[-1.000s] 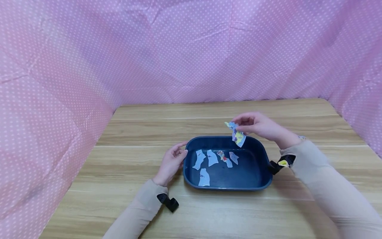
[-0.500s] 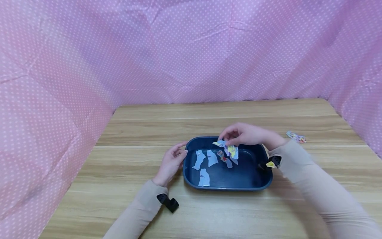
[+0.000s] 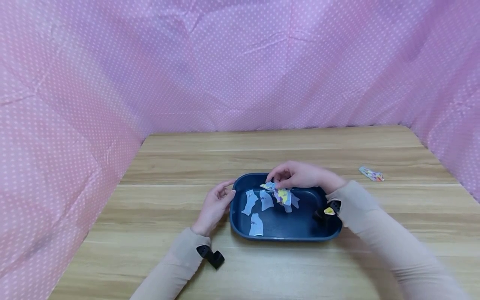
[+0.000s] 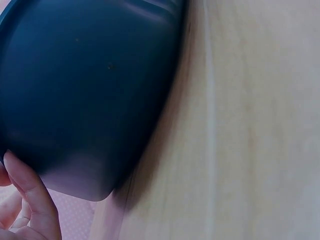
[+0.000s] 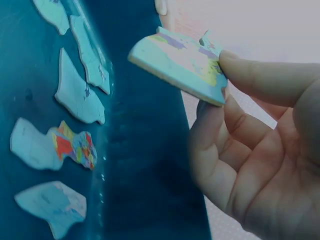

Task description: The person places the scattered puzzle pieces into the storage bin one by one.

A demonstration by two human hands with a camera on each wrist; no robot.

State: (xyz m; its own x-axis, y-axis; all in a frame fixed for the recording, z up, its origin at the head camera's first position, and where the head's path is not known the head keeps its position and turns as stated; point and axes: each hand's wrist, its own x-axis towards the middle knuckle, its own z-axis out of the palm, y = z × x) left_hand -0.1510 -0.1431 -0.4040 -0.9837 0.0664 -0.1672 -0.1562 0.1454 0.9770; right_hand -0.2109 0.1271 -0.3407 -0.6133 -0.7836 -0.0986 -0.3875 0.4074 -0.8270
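Observation:
A dark blue rectangular tray (image 3: 292, 225) stands on the table. My left hand (image 3: 215, 206) grips its left rim, thumb against the wall in the left wrist view. My right hand (image 3: 301, 175) pinches a puzzle piece (image 3: 282, 196) printed like a map in yellow, purple and pale blue, between thumb and fingers. It hangs over the tray's back half, apart from the floor in the right wrist view. Several pale blue puzzle pieces lie in the tray, among them one at front left (image 3: 256, 225). A piece with a red patch (image 5: 65, 145) lies partly hidden from the head view.
Another map-printed puzzle piece (image 3: 371, 173) lies on the wooden table (image 3: 187, 158), right of the tray. Pink dotted cloth (image 3: 225, 83) hangs behind and at the sides. A black strap mount (image 3: 211, 256) sits on my left wrist, with a similar one on the right.
My right hand has carried the puzzle piece left and lower, from above the back rim to over the pieces in the tray. The left hand has stayed on the rim.

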